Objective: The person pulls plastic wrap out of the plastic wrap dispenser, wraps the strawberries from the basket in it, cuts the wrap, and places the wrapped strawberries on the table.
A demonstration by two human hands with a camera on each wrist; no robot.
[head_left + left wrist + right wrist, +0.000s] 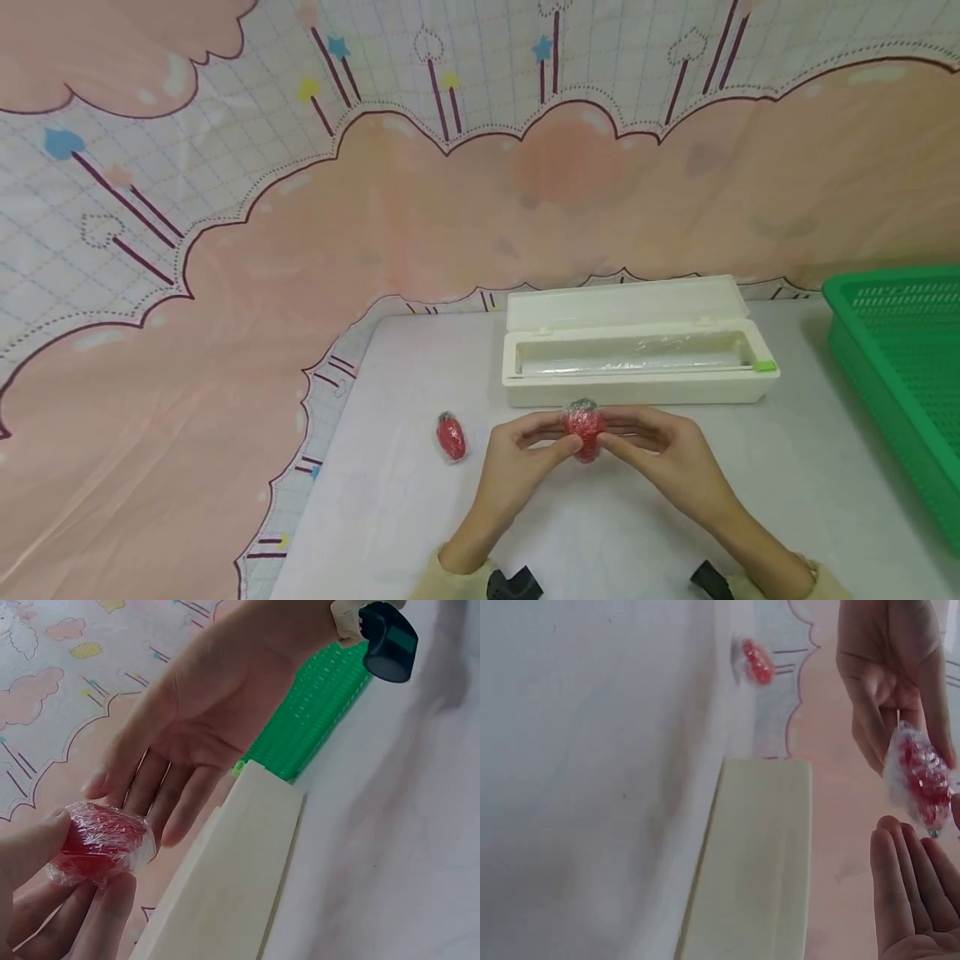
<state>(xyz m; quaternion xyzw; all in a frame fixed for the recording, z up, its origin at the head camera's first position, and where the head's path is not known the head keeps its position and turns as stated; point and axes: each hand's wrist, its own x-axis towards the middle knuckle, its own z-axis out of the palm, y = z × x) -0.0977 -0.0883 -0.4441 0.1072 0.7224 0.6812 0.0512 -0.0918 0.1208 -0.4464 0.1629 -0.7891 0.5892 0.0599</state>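
Before the white box, a red strawberry-shaped piece point(585, 429) with a dark green top is held up, wrapped in crinkled clear film. My left hand point(513, 471) pinches it between thumb and fingers, its left side in their grip. On the other side, my right hand point(678, 467) touches the wrapped strawberry with its thumb; the fingers extend fairly straight beside and behind it, as the right wrist view shows of the right hand point(919, 900). A second film-wrapped red strawberry point(451, 438) lies on the white table, left of the hands.
A long white cling film box point(641, 392) stands behind the hands with its lid up, clear film inside and a green slider point(765, 366) at its right end. At the right edge is a green plastic basket point(862, 350). A printed cloth point(450, 217) hangs behind the table.
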